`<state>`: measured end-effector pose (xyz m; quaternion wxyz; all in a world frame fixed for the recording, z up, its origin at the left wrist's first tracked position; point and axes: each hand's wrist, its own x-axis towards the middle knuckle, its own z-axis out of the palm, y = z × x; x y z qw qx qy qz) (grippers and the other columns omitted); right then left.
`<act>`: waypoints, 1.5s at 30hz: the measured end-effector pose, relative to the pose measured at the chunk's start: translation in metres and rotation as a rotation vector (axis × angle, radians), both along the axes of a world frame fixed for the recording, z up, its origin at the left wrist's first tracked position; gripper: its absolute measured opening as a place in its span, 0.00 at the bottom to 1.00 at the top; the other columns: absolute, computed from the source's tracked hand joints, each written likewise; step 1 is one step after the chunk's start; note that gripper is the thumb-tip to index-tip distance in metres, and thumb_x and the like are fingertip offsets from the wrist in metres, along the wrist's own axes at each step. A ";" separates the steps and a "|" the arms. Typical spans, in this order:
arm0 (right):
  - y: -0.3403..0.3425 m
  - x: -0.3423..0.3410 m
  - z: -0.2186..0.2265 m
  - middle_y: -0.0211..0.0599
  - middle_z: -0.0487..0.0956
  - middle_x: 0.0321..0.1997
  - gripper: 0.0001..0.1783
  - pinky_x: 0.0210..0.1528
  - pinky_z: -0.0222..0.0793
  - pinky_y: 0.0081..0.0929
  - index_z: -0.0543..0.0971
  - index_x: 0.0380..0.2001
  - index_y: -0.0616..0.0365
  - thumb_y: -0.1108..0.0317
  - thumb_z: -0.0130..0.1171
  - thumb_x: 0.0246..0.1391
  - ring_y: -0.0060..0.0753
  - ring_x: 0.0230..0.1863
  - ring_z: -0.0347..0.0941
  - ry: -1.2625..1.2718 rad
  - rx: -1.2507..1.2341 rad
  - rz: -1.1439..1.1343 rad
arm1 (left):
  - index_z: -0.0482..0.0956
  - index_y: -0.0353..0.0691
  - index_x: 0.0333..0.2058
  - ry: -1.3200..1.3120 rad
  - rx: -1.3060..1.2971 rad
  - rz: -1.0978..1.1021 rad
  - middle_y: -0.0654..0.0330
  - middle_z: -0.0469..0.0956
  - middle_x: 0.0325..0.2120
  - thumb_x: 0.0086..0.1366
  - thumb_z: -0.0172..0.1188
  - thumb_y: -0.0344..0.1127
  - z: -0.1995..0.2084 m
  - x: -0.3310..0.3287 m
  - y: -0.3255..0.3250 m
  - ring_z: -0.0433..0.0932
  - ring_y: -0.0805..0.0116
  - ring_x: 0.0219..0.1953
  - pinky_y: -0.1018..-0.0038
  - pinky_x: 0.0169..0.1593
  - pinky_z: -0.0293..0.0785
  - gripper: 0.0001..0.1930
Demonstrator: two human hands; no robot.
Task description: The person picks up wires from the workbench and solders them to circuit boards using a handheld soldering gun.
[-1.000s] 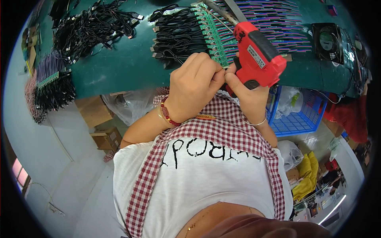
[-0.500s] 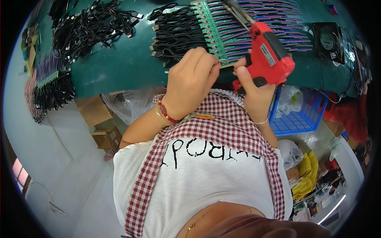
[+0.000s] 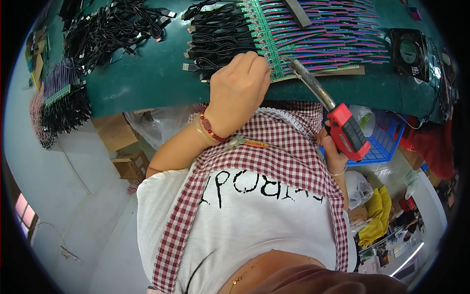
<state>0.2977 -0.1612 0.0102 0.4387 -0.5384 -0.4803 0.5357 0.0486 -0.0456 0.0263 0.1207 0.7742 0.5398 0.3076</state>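
My right hand [image 3: 334,153] grips a red and black soldering gun [image 3: 348,133] beyond the table's near edge. Its metal barrel points up and left, the tip over the near end of a row of green circuit boards [image 3: 266,41]. Against the left side of that near end, my left hand [image 3: 241,90] is closed, fingertips pinched; what they hold is hidden. Black USB cables [image 3: 220,36] run left from the boards in bundles. Thin multicoloured wires [image 3: 333,36] fan out to the right, with a dark flat bar [image 3: 297,13] lying across them.
More black USB cables [image 3: 115,32] are heaped at the far left of the green table [image 3: 142,83]. Another wired board bundle [image 3: 61,95] overhangs the left edge. A black fan-like device [image 3: 410,53] stands right. Below the table is a blue crate [image 3: 379,144].
My right hand has drawn the soldering gun down toward me and off the wires, uncovering the dark bar. My left hand has barely moved and stays closed at the boards.
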 end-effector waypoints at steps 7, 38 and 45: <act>-0.010 0.010 -0.003 0.32 0.77 0.30 0.11 0.34 0.68 0.25 0.78 0.35 0.61 0.75 0.63 0.45 0.26 0.31 0.72 -0.099 -0.124 -0.007 | 0.68 0.39 0.22 0.050 -0.026 0.008 0.60 0.69 0.20 0.49 0.62 0.26 0.004 0.003 -0.001 0.73 0.63 0.24 0.71 0.25 0.69 0.09; -0.015 0.012 -0.006 0.35 0.78 0.28 0.10 0.33 0.69 0.26 0.79 0.32 0.61 0.75 0.64 0.41 0.32 0.29 0.74 -0.215 -0.027 -0.014 | 0.70 0.39 0.25 0.212 -0.042 -0.056 0.60 0.68 0.23 0.50 0.62 0.28 0.010 0.000 0.001 0.72 0.64 0.28 0.71 0.27 0.70 0.07; -0.018 0.016 -0.015 0.36 0.77 0.28 0.10 0.32 0.69 0.27 0.79 0.31 0.60 0.74 0.66 0.40 0.34 0.28 0.74 -0.188 -0.046 0.000 | 0.70 0.40 0.25 0.233 0.001 -0.119 0.61 0.67 0.24 0.46 0.55 0.27 0.012 -0.002 0.005 0.71 0.66 0.29 0.74 0.28 0.71 0.06</act>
